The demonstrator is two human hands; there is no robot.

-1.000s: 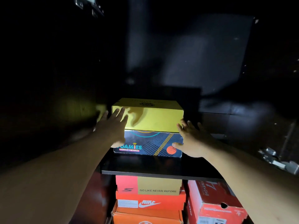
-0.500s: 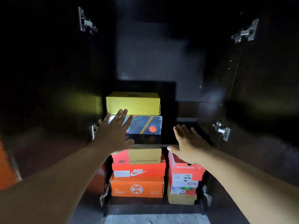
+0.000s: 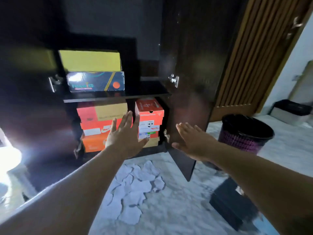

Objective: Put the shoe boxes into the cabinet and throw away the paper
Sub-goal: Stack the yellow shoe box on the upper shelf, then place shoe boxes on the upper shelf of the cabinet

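Both my hands empty, fingers point(image 3: 126, 119) straight and spread. Paper scraps point(image 3: 133, 187) lie on floor below and nearer me than left hand point(image 3: 124, 138); right hand point(image 3: 193, 141) farther. Bin point(image 3: 245, 133) right.

A yellow shoe box point(image 3: 89, 60) sits on a dark patterned shoe box point(image 3: 95, 81) on the cabinet shelf point(image 3: 118, 96) — orange boxes point(image 3: 94, 126) stacked beneath; torn white paper point(image 3: 133, 189) litters the floor.

dim, cabinet point(image 3: 33, 82) interior dark | white glare at left edge | motion blur | wide-angle edge bending
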